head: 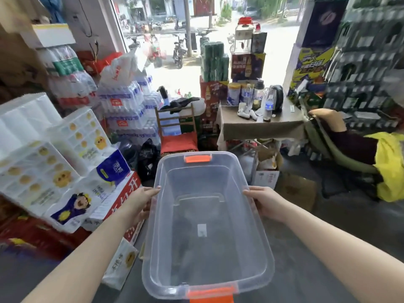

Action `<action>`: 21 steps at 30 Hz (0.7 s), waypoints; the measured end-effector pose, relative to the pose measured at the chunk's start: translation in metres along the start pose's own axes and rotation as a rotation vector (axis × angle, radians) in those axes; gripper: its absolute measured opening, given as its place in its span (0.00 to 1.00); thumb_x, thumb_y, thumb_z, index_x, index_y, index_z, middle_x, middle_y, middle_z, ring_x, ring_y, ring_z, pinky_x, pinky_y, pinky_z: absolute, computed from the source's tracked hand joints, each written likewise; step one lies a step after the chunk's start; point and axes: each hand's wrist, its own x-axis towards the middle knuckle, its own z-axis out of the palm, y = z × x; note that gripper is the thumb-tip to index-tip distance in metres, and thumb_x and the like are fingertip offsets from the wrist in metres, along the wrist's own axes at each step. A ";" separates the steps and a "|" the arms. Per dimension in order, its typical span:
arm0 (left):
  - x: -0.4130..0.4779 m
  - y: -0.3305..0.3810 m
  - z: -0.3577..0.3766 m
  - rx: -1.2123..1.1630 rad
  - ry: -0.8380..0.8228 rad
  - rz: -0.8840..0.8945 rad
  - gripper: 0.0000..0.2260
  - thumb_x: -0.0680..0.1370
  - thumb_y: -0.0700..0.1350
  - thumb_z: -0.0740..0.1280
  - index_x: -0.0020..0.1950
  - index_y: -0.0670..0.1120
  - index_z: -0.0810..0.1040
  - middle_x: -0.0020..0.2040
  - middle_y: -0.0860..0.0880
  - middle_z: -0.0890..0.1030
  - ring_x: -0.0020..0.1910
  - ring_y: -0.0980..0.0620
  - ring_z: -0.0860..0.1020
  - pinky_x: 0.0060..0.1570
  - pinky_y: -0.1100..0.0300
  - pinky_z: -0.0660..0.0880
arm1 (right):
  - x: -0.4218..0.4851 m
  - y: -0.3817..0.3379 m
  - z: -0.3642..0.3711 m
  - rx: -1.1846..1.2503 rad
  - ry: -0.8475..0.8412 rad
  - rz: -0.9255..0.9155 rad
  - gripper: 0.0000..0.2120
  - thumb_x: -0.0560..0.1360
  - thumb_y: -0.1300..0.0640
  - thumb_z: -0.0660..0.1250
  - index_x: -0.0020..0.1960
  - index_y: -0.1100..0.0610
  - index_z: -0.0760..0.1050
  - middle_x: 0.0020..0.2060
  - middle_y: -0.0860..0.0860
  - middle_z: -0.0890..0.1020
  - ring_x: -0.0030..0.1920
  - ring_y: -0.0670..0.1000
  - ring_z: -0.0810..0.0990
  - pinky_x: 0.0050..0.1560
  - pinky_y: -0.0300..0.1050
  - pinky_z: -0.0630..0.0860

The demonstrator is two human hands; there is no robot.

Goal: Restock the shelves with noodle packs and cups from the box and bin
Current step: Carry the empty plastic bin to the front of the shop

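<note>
Carrying the empty bin (207, 226) at waist height above the floor, I grip its long rims with left hand (140, 204) and right hand (265, 203); keeping it level seems wise among the crowded stock.

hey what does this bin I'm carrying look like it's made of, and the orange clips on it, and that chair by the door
The bin, held by the left hand and right hand, looks like clear, glossy plastic: the floor shows through its walls. The orange clips seem opaque moulded plastic. The chair looks like bare wood slats, with a red fabric cushion.
</note>
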 end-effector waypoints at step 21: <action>0.295 0.009 -0.120 0.115 -0.007 -0.216 0.16 0.78 0.45 0.71 0.63 0.45 0.74 0.49 0.46 0.83 0.37 0.52 0.79 0.31 0.61 0.75 | 0.252 0.001 0.141 -0.027 0.012 0.287 0.08 0.78 0.60 0.66 0.53 0.52 0.82 0.38 0.53 0.82 0.37 0.53 0.77 0.43 0.48 0.78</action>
